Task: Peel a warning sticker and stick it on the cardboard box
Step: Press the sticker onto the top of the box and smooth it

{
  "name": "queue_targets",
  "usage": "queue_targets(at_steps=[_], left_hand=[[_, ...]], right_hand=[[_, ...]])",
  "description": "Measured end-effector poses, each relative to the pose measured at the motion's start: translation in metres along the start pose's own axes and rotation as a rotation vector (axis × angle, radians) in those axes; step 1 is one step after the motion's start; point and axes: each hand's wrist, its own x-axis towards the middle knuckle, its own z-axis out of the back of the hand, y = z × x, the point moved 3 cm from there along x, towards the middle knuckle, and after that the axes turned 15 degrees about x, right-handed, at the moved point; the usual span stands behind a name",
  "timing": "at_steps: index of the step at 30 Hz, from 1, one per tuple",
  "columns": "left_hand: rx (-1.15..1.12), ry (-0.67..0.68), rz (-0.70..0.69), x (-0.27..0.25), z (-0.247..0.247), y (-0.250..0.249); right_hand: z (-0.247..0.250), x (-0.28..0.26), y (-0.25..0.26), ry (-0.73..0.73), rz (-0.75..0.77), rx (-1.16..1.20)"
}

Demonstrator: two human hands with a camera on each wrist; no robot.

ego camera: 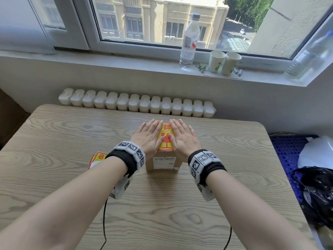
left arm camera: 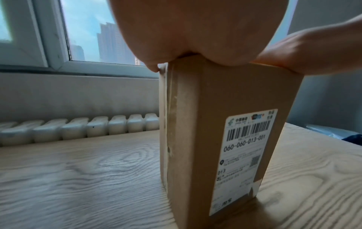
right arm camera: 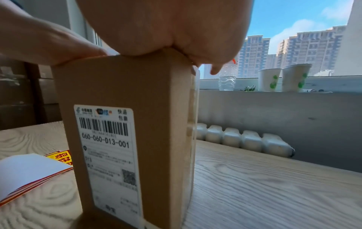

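A brown cardboard box [ego camera: 163,164] stands upright in the middle of the wooden table [ego camera: 72,134], a white shipping label [left arm camera: 243,156] on its near face. On its top lies a yellow and red warning sticker [ego camera: 164,139]. My left hand [ego camera: 148,135] and right hand [ego camera: 183,137] lie flat on the box top, fingers straight, pressing the sticker from either side. In the wrist views each palm [left arm camera: 195,34] [right arm camera: 166,27] rests on the box's top edge [right arm camera: 127,58]. A stack of more warning stickers [ego camera: 98,157] lies left of the box, a white backing sheet [right arm camera: 25,172] on top.
Behind the table a white radiator [ego camera: 137,105] runs under a windowsill holding a clear water bottle [ego camera: 189,40] and two paper cups [ego camera: 224,63]. A blue crate [ego camera: 288,150] with white and black things stands right of the table. Black cables [ego camera: 104,224] trail from my wrists.
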Motion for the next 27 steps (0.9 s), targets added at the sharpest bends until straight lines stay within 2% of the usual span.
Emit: queue_targets(at_steps=[5,11,14,17,20,23,27], left_hand=[[0.005,0.013,-0.032,-0.005,-0.001,0.011],[-0.031,0.037,0.003,-0.008,-0.007,0.016],[0.02,-0.014,-0.051,-0.019,-0.008,0.014],[0.072,-0.142,-0.148,-0.037,-0.013,0.009],[0.124,-0.127,-0.159,-0.048,-0.024,0.005],[0.075,-0.109,-0.161,-0.049,-0.03,0.002],[0.038,-0.128,-0.138,-0.049,-0.02,0.001]], right_hand=[[0.004,-0.004,-0.009,0.003,0.015,0.116],[0.002,-0.007,-0.015,0.019,-0.013,0.086],[0.003,-0.017,-0.011,0.026,0.037,0.063],[0.0,-0.036,-0.002,0.052,0.15,-0.028],[-0.01,-0.047,0.004,0.075,0.213,-0.091],[-0.014,-0.047,0.003,0.06,0.23,-0.106],[-0.009,-0.047,-0.003,0.071,0.165,-0.033]])
